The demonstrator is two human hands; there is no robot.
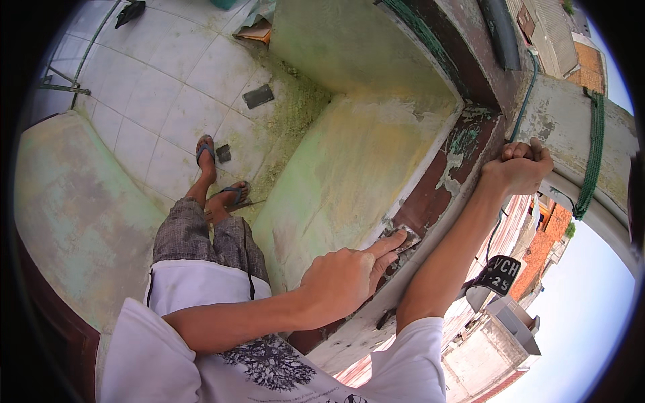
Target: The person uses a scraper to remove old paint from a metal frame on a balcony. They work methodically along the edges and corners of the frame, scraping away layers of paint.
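Observation:
My left hand point(339, 279) is closed, its index finger stretched along a small flat scraper blade point(411, 240). The blade lies against the dark red-brown painted ledge point(423, 201), where paint has flaked to pale patches. Most of its grip is hidden under my fingers. Further up the same ledge, my right hand point(521, 171) is at the outer edge beside a pale concrete beam point(557, 114). Its fingers are curled in, and whatever they hold, if anything, is hidden.
A green-yellow stained wall point(356, 161) drops from the ledge to white floor tiles point(168, 101). Dark flat pieces point(258, 97) lie near my sandalled feet point(225, 195). Green rope point(592, 154) wraps the beam. A black plate point(498, 274) hangs outside, above rooftops far below.

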